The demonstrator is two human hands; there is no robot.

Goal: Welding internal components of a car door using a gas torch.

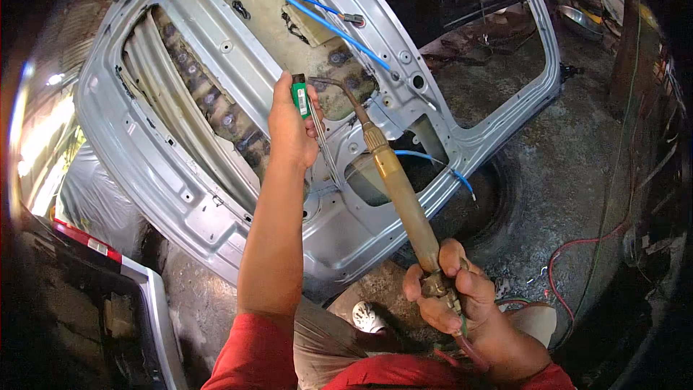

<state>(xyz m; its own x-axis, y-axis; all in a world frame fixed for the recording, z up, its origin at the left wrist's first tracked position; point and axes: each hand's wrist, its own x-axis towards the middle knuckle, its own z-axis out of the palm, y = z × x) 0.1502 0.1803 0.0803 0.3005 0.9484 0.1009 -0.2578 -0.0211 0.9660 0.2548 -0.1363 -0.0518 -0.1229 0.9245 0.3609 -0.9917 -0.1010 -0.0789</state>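
The left hand [292, 133] is closed. Its thumb and fingers pinch a green lighter [302, 99] with a dark top, and a bunch of thin metal rods [327, 150] pokes down out of the same hand. This hand is in front of the middle of the big silver car panel [225, 47].

The right hand [473, 303] is curled tight around the knob end of a long brass torch [402, 191], just past the panel's bottom edge. The torch slants up across the front of the panel. Its thin, bent tip [330, 81] is just beside the lighter's top; I cannot tell if they touch. A red hose [469, 355] hangs from the torch's low end, well below the panel.

A blue tube [321, 16] runs along the panel's upper part, near a small grey plug [353, 19]. A short blue tube [419, 154] sticks out of a hole in the panel's lower right part. A black tyre [498, 206] shows past that edge.

Below the panel is a white shoe [368, 316]. To the panel's lower left is another car part [160, 296] with a red light [86, 240]. A shiny bowl [581, 20] sits beyond the panel's top right side.
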